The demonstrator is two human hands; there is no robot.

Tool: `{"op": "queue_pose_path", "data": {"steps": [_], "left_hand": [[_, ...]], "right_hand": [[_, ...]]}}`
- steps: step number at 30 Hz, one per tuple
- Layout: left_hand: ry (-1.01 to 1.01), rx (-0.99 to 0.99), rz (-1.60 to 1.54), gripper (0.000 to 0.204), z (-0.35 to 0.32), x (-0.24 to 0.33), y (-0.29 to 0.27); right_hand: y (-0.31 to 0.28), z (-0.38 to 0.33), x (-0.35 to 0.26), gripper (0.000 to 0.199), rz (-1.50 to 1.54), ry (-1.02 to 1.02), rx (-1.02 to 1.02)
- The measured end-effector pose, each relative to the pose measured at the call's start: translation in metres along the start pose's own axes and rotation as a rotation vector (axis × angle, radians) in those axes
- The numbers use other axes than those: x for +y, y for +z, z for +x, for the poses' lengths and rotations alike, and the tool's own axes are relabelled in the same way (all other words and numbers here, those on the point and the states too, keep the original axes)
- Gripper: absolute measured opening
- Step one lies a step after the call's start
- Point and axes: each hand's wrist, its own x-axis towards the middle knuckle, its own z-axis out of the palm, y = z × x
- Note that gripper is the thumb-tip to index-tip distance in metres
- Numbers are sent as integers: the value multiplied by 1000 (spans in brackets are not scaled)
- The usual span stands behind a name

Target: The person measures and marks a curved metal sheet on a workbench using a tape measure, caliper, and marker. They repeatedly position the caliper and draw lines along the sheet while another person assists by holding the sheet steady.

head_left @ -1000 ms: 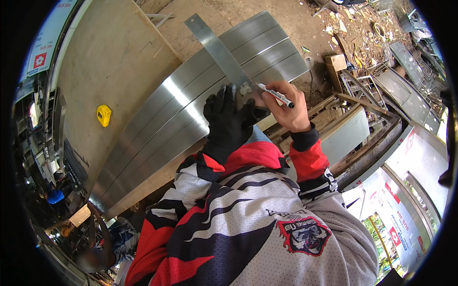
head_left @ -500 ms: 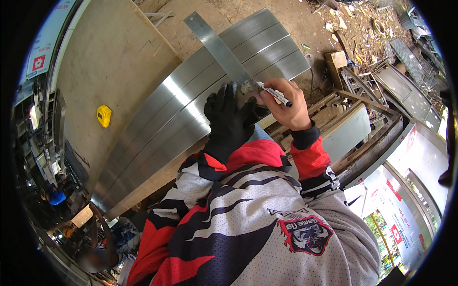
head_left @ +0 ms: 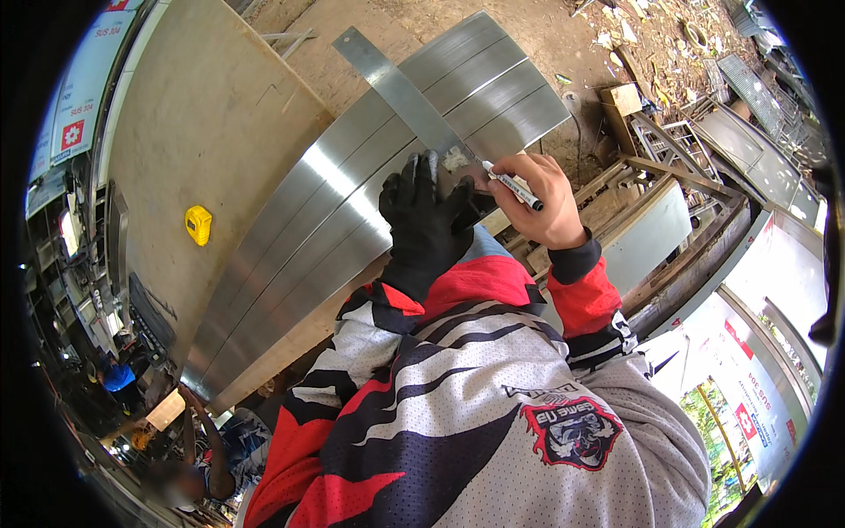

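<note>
My bare right hand (head_left: 547,201) is closed around a white marker pen (head_left: 518,187) with a black end. Its tip meets the right edge of a flat steel ruler (head_left: 400,92), close to the ruler's near end. My left hand (head_left: 424,216), in a black glove, lies with fingers stretched over the steel lengths, its thumb reaching toward the ruler's near end. Beneath both hands run several shiny steel lengths (head_left: 290,238), side by side, and the ruler lies slantwise across them. What is under my left palm is hidden.
A yellow tape measure (head_left: 198,225) sits on the brown board (head_left: 220,106) at left. Wooden frames and a pale panel (head_left: 656,227) stand to the right. Scrap and leaves litter the ground at far right. Another person (head_left: 220,449) is at the lower left.
My right hand and the marker have shifted slightly right and toward me, along the ruler's near end. My left hand stays on the steel lengths. The whole view has moved a little.
</note>
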Motion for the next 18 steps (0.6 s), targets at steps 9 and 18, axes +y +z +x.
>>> {"op": "queue_pose_path", "data": {"steps": [9, 18], "left_hand": [[-3, 0, 14, 66, 2, 2, -2], [-11, -46, -19, 73, -1, -1, 1]], "right_hand": [[-8, -6, -1, 17, 2, 20, -29], [-5, 50, 4, 18, 216, 163, 84]]}}
